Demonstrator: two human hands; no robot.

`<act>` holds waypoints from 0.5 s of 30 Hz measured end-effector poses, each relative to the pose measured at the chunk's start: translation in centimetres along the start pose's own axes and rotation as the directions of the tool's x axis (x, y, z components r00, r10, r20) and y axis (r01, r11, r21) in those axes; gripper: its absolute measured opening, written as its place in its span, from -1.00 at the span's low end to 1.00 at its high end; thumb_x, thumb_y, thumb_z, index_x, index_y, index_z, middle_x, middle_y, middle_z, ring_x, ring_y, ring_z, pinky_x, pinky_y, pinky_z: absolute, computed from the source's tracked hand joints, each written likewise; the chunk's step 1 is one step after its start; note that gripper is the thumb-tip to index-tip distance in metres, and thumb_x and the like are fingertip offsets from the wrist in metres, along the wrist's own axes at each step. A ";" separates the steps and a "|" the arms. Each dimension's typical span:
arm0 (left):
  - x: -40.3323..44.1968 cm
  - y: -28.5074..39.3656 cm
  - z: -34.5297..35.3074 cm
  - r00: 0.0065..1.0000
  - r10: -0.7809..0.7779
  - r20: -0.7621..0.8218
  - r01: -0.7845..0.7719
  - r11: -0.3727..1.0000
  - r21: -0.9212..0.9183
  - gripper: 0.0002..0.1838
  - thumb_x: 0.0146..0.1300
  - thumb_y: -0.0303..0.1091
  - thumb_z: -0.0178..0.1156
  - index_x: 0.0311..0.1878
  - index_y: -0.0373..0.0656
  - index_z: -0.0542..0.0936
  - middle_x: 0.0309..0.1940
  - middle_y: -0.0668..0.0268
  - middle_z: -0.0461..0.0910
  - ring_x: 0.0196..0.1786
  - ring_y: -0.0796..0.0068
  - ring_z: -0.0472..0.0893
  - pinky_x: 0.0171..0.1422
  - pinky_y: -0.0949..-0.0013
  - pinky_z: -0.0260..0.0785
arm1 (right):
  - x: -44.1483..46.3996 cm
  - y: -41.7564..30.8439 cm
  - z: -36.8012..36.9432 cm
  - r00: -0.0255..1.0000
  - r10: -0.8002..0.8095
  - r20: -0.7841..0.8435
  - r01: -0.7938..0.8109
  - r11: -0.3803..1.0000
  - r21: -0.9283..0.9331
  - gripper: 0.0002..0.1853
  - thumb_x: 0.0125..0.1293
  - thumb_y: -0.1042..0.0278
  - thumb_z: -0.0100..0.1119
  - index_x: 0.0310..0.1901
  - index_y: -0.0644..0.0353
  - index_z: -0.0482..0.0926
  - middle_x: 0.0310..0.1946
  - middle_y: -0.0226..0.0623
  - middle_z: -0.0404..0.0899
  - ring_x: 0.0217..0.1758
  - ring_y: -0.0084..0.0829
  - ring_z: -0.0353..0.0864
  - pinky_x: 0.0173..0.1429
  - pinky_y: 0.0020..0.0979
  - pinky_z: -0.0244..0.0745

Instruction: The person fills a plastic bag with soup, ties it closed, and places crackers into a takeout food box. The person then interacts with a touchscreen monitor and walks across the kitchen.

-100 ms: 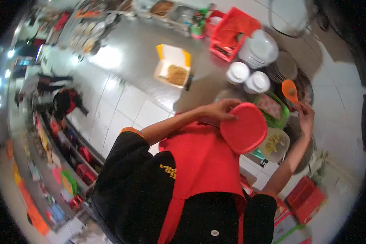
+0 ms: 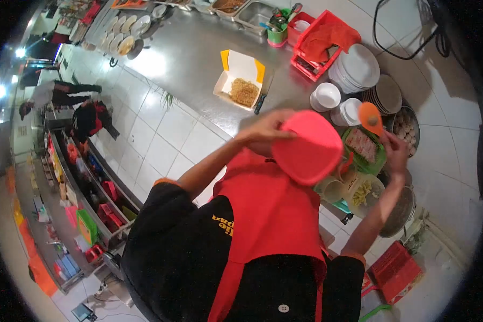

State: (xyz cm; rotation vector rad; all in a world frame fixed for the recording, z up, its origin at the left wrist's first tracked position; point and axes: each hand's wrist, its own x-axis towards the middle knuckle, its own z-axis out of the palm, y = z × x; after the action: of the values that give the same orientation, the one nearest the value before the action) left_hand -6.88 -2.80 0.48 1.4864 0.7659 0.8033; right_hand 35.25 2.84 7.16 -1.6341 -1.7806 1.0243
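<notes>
My left hand (image 2: 267, 129) grips the edge of a red lid (image 2: 310, 149), held in front of my red apron. In my right hand (image 2: 396, 153) is the handle of an orange spoon (image 2: 370, 117), which has something brownish in its bowl. Below the spoon lies a green tray (image 2: 380, 161) with a pink-and-white pack (image 2: 362, 145). A clear container of yellow-green pieces (image 2: 364, 192) is between the lid and my right forearm. An open box (image 2: 225, 86) of noodles (image 2: 244, 92) stands on the steel table.
White bowls (image 2: 326, 96), stacked plates (image 2: 358, 67) and a red basket (image 2: 306, 67) stand at the table's right. A black-handled tool (image 2: 260, 103) lies beside the box. Two people (image 2: 53, 94) are at the far left, near shelves.
The red lid has moved slightly left and up with my left hand. My right hand and the orange spoon have shifted a little left. The view has shifted too.
</notes>
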 end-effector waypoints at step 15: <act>-25.0 2.3 -12.0 0.364 -0.263 -0.893 0.407 0.908 -0.102 -0.64 0.27 -0.44 0.23 0.11 -0.32 0.47 -0.20 0.22 0.64 -0.23 0.56 0.62 -0.18 0.51 0.46 | 7.9 -3.8 35.4 0.964 -0.210 0.162 0.200 0.977 0.078 -0.75 0.25 0.31 0.25 -0.07 0.16 0.70 -0.36 -0.16 0.71 -0.31 -0.32 0.68 -0.15 -0.36 0.53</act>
State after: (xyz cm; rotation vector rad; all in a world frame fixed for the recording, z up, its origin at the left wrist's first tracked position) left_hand -30.49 -17.50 2.01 0.8279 1.9236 1.2396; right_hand 3.90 4.00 -11.42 -1.3268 -1.9606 1.1365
